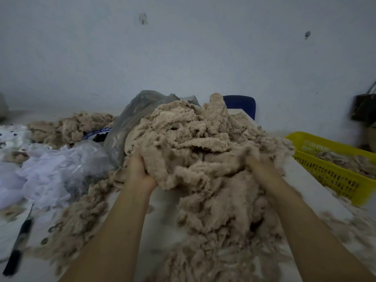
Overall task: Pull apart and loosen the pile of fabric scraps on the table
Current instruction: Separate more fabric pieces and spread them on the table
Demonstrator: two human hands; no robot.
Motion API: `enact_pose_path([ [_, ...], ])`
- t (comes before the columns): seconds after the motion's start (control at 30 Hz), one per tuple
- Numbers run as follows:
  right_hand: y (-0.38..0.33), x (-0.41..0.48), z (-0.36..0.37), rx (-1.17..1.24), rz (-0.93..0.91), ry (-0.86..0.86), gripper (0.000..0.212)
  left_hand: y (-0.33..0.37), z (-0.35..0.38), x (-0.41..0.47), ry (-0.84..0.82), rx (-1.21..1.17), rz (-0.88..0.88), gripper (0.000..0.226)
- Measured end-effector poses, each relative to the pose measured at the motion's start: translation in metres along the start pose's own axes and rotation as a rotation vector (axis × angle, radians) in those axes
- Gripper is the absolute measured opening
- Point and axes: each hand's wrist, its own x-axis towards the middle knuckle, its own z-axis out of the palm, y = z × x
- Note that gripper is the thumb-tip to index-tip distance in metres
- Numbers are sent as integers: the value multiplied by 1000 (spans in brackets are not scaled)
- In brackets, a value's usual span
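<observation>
Pile: the pile of fabric scraps [203, 151] lay heaped on the middle of the white table [309, 186], trailing toward the near edge between both forearms.
Left hand: the left hand [140, 169] was dug into the heap's left flank, fingers curled round a clump and mostly sunk in the fluff.
Right hand: the right hand [256, 161] was pushed into the right flank — blurred, its fingers buried, so I cannot tell whether they gripped.
Texture: beige, shaggy, frayed strips, matted into soft lumps.
Around: a yellow perforated plastic basket [329, 169] holding similar scraps stood just right of the pile; a crumpled translucent plastic bag [138, 110] rose behind it, and a smaller heap [69, 127] lay at back left.
</observation>
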Motion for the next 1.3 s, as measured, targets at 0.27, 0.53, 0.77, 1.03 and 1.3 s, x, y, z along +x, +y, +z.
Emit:
enact_pose_path([
  [0.27,-36,-55,64,-276,-581,-568,14,-14,49,-8,-152,8,72,52],
  [0.53,1,-2,2,715,169,0,22,32,17,-6,-74,-261,87,25],
  [0.77,-41,-11,31,638,-26,-330,34,-3,50,-16,-92,433,-26,24],
  [1.03,-53,-30,43,233,-246,-621,55,12,67,-31,-482,739,-33,42],
  [1.3,-21,-13,21,287,-100,-455,37,23,17,-1,182,-17,5,19],
])
